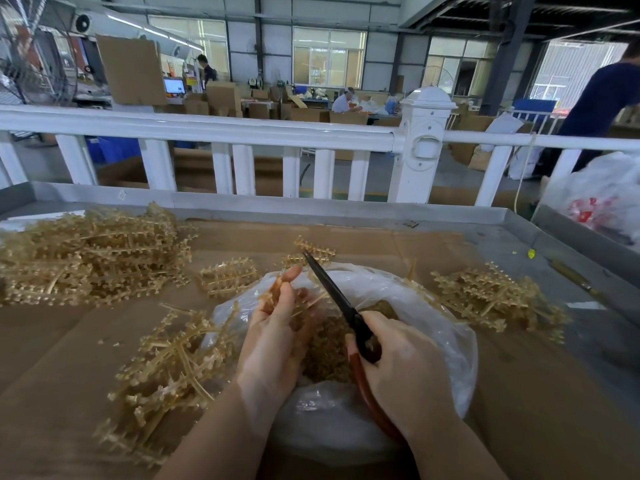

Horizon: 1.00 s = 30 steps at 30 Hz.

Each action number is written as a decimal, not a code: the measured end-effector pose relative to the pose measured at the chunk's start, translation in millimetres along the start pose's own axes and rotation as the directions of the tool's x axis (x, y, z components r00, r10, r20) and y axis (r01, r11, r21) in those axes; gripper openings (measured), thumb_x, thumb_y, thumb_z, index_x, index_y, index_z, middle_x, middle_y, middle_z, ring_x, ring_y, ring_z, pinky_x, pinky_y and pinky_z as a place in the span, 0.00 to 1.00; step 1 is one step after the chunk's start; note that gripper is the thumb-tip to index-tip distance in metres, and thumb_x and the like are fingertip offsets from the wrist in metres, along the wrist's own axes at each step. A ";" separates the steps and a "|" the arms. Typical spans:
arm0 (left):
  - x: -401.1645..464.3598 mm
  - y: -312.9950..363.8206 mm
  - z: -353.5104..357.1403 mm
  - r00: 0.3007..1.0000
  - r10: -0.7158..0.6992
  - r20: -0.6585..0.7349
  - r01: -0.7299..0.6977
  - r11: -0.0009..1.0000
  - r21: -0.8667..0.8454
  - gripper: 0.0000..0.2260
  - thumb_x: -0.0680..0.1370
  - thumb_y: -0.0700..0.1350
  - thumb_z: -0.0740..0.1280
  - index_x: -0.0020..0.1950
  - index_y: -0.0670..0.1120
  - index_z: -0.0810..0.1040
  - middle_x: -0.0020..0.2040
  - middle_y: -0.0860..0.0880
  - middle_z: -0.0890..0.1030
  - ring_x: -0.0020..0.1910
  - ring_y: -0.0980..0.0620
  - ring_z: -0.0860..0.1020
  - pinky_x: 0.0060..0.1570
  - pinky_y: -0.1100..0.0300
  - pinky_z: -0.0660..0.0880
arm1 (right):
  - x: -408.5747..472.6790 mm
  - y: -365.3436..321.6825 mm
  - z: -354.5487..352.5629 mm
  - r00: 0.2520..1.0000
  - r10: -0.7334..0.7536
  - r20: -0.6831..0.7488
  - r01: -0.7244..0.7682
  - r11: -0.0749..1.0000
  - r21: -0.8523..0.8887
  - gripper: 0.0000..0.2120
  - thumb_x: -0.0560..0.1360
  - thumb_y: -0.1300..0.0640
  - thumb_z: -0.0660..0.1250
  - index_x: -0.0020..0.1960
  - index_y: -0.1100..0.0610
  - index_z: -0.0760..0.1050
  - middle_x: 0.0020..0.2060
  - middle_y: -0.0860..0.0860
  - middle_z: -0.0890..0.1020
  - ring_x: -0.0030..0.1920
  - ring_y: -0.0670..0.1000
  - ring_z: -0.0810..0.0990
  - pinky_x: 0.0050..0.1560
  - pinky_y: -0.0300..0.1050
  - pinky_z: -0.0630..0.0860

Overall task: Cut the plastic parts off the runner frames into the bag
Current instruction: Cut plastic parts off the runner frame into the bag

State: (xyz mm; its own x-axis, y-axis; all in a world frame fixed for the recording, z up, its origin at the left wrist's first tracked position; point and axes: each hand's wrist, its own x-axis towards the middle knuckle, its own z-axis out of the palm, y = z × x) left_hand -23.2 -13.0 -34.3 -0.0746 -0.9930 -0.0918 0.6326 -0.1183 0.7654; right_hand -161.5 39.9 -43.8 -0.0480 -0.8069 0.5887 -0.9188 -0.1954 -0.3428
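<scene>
Runner frames, amber translucent plastic, lie in heaps on the cardboard-covered table: big pile (93,251) far left near the table's back rim, a small frame (227,277) just left of the bag, another piece (315,249) behind the scissor tip, loose tangle (166,372) front left touching the bag's edge, and a spread heap (498,299) right of the bag. Clear plastic bag (446,327) sits front centre, mouth open upward, cut plastic parts (329,355) filling its middle. Left hand (277,337) is over the bag mouth, fingers curled round a small runner frame piece (277,289), thumb and fingertips pinching it upright. Right hand (405,372) grips the scissors (341,301) by the red-brown handle loops, fingers wrapped through; black blades look pressed together or nearly so, pointing up and away to the left, just beside the held piece; whether they touch it, cannot tell. Both forearms come in from the bottom edge. Cardboard sheet (433,244) has bare room behind the bag and at front right; bare metal tray surface (519,237) shows on the right up to the raised rim. A small yellow bit (531,252) lies on that metal. White railing (221,133) runs right behind the table's far edge. White plastic sack with red print (602,199) sits off the right corner. Beyond the railing: cartons, a seated worker (343,100), a person in dark blue (602,102) at far right.
</scene>
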 end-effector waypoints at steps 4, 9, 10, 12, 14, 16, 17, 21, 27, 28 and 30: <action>3.8 1.5 -3.0 0.998 -0.042 0.051 0.044 0.998 -0.048 0.14 0.80 0.43 0.61 0.64 0.51 0.77 0.49 0.41 0.82 0.45 0.46 0.83 0.42 0.55 0.82 | -1.0 0.1 0.6 1.000 -0.005 0.015 0.005 1.000 -0.009 0.03 0.72 0.53 0.69 0.46 0.51 0.79 0.31 0.45 0.78 0.33 0.47 0.77 0.34 0.43 0.76; 1.2 2.3 -2.6 0.996 -0.047 0.070 0.055 0.993 -0.107 0.20 0.67 0.27 0.65 0.57 0.39 0.76 0.46 0.39 0.84 0.43 0.46 0.84 0.37 0.60 0.80 | -0.6 -0.3 2.0 0.999 0.011 0.036 -0.009 0.999 -0.043 0.03 0.72 0.52 0.69 0.46 0.49 0.79 0.32 0.44 0.78 0.34 0.46 0.77 0.34 0.39 0.73; 0.5 2.0 -2.4 0.998 -0.035 0.048 0.040 0.994 -0.101 0.16 0.69 0.27 0.64 0.54 0.39 0.76 0.44 0.39 0.84 0.41 0.46 0.84 0.37 0.60 0.80 | -0.6 -0.1 2.1 1.000 0.009 0.030 -0.008 0.999 -0.035 0.04 0.72 0.52 0.70 0.46 0.49 0.79 0.32 0.44 0.79 0.34 0.47 0.77 0.35 0.40 0.74; 0.5 2.0 -1.8 1.000 -0.022 -0.004 0.021 0.997 -0.078 0.10 0.73 0.28 0.64 0.51 0.39 0.77 0.43 0.39 0.84 0.39 0.47 0.84 0.37 0.59 0.81 | -0.8 0.3 1.9 1.000 0.009 0.028 -0.008 1.000 -0.019 0.06 0.72 0.52 0.70 0.48 0.49 0.79 0.34 0.44 0.80 0.36 0.47 0.79 0.37 0.43 0.77; 1.2 2.1 -0.8 1.000 -0.010 -0.028 0.008 0.998 -0.063 0.08 0.75 0.30 0.64 0.51 0.38 0.77 0.42 0.40 0.84 0.37 0.49 0.84 0.40 0.59 0.82 | -0.9 0.8 2.1 1.000 0.004 0.031 -0.004 1.000 -0.003 0.08 0.73 0.52 0.69 0.51 0.49 0.80 0.36 0.44 0.81 0.38 0.48 0.79 0.39 0.45 0.78; 0.6 1.8 0.6 1.000 0.023 -0.013 -0.024 0.998 -0.060 0.06 0.76 0.32 0.64 0.48 0.40 0.78 0.37 0.43 0.83 0.34 0.52 0.82 0.39 0.62 0.81 | -0.9 0.9 2.4 1.000 0.003 0.028 -0.003 1.000 0.001 0.08 0.72 0.51 0.69 0.52 0.49 0.80 0.37 0.44 0.81 0.39 0.48 0.80 0.40 0.46 0.78; 0.2 1.5 1.2 0.999 0.032 -0.008 -0.033 0.998 -0.056 0.05 0.76 0.33 0.64 0.47 0.41 0.77 0.36 0.43 0.83 0.33 0.53 0.82 0.39 0.63 0.81 | -0.9 0.7 2.4 1.000 0.005 0.027 -0.005 1.000 -0.001 0.08 0.72 0.51 0.69 0.52 0.49 0.80 0.37 0.44 0.81 0.39 0.48 0.79 0.40 0.46 0.78; 0.4 -0.7 -2.0 1.000 0.018 0.005 -0.018 1.000 -0.013 0.03 0.75 0.37 0.66 0.47 0.42 0.78 0.39 0.43 0.82 0.37 0.52 0.82 0.38 0.62 0.81 | -0.5 -0.6 2.3 1.000 0.022 0.022 -0.022 1.000 0.001 0.08 0.72 0.51 0.70 0.51 0.49 0.80 0.36 0.44 0.81 0.38 0.46 0.79 0.40 0.43 0.78; -3.2 1.6 -2.4 0.986 -0.014 0.166 0.014 1.000 0.003 0.09 0.66 0.31 0.69 0.43 0.40 0.82 0.41 0.42 0.84 0.39 0.49 0.84 0.36 0.63 0.79 | -0.6 -1.0 2.9 0.999 0.038 0.017 -0.038 0.999 -0.004 0.06 0.72 0.51 0.70 0.48 0.48 0.80 0.34 0.43 0.80 0.36 0.45 0.78 0.37 0.40 0.75; -4.1 2.0 -1.6 0.985 -0.023 0.172 0.022 1.000 0.005 0.08 0.65 0.31 0.68 0.41 0.40 0.82 0.41 0.41 0.84 0.39 0.49 0.84 0.35 0.63 0.79 | -0.9 -0.6 3.0 0.999 0.042 0.017 -0.042 0.999 -0.001 0.06 0.72 0.51 0.70 0.48 0.48 0.80 0.34 0.43 0.80 0.36 0.45 0.78 0.37 0.39 0.75; -3.3 1.0 -1.0 0.992 -0.036 0.123 0.035 0.999 0.006 0.07 0.68 0.30 0.67 0.40 0.40 0.81 0.41 0.41 0.84 0.39 0.49 0.84 0.37 0.62 0.80 | -1.4 0.5 3.2 0.998 0.060 0.015 -0.061 0.998 0.015 0.07 0.72 0.50 0.70 0.49 0.48 0.80 0.35 0.44 0.80 0.37 0.46 0.78 0.37 0.40 0.75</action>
State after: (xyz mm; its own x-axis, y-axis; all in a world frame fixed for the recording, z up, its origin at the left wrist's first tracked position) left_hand -21.6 -9.8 -33.8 -0.1912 -0.9807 -0.0406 0.6249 -0.1535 0.7655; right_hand -160.6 39.1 -47.1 -0.0976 -0.8254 0.5560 -0.9081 -0.1547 -0.3892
